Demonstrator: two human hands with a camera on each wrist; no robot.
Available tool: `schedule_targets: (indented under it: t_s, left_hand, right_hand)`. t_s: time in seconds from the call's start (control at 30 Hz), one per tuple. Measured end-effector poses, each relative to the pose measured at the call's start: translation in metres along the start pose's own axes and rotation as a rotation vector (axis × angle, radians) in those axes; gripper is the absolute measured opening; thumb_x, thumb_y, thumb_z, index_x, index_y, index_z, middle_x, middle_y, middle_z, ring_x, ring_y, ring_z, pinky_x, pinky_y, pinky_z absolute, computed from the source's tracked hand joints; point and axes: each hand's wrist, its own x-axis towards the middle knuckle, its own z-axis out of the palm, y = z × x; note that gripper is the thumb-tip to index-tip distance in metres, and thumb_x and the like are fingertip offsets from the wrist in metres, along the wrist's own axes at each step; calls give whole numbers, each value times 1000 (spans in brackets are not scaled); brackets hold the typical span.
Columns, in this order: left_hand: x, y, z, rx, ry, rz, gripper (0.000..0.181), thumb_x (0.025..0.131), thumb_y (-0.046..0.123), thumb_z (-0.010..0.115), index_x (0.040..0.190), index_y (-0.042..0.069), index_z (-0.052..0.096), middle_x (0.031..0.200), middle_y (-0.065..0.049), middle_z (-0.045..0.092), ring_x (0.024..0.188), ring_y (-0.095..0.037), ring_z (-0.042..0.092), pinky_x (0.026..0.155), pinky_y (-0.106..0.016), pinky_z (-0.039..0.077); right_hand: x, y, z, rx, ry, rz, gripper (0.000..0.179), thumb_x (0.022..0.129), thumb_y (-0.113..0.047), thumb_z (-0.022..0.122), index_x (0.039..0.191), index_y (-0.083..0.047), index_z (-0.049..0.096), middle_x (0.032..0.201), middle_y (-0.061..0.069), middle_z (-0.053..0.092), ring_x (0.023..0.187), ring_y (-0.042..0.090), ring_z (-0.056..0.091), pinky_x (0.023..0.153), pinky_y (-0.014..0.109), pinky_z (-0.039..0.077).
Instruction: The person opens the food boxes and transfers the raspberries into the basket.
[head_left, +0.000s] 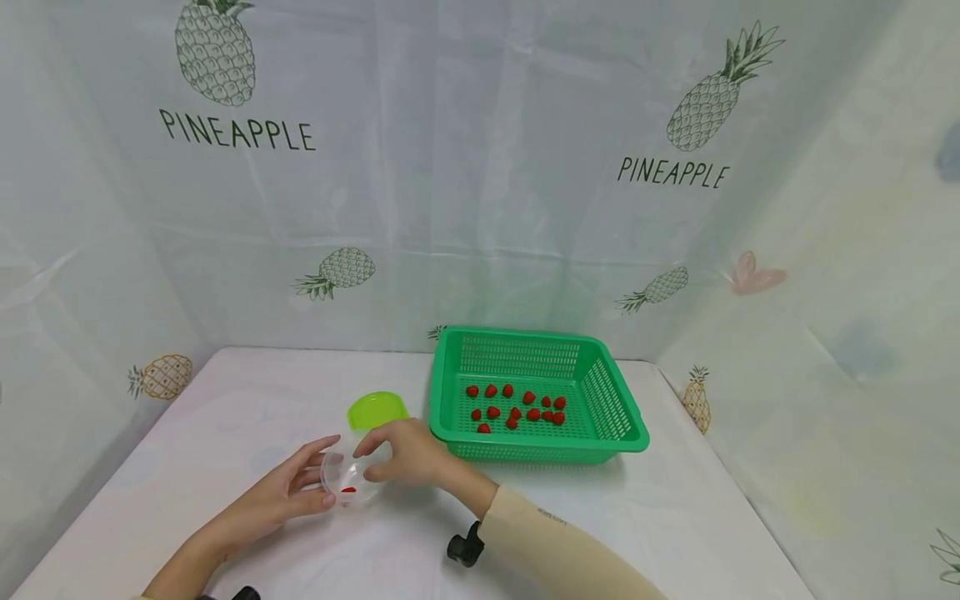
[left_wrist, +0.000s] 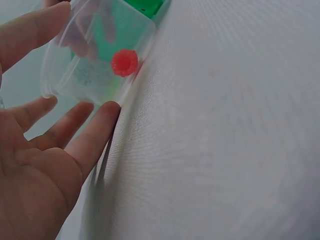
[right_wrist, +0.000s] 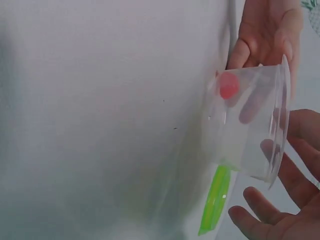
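A clear plastic tub (head_left: 347,477) stands on the white cloth, with a small red berry (left_wrist: 124,62) inside at its bottom. My left hand (head_left: 279,500) holds the tub from the left, its thumb and fingers lying around that side. Over the tub's opening is my right hand (head_left: 411,454), thumb and fingertips spread apart with nothing between them. In the right wrist view, the fingers (right_wrist: 295,182) of this hand show beside the tub's rim. A lime-green lid (head_left: 377,410) lies just behind the tub.
To the right stands a green slotted basket (head_left: 537,451) with several red berries (head_left: 533,414) spread over its floor. A pineapple-print curtain (head_left: 480,167) rises behind the table and along both sides.
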Motion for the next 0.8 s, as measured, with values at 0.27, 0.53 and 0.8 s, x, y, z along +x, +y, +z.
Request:
schedule_targets:
  t_s: [0.27,0.53,0.8]
  left_hand:
    - [1,1,-1,-1,-15,-3,86,102,19,73,169,22,20,163,-25,29,149,-43,42,97,-20,51]
    - [1,-1,-1,-8,-36,28,86,102,17,71,170,21,18,162,-27,29,149,-46,41,97,-22,52]
    - [0,-2,-2,-17,-49,39,86,102,16,71,170,21,18,163,-27,27,150,-47,40,98,-23,53]
  right_hand:
    - [3,2,8,30,-52,41,23,91,-17,85,113,-19,82,106,-9,80,107,6,69,84,16,49]
    - [10,-1,16,50,-110,43,21,89,-14,88,109,-17,83,93,-12,78,91,-3,66,76,13,49]
    - [16,-10,21,-16,-136,92,19,88,-11,88,105,-19,85,86,-14,77,84,-4,63,74,13,48]
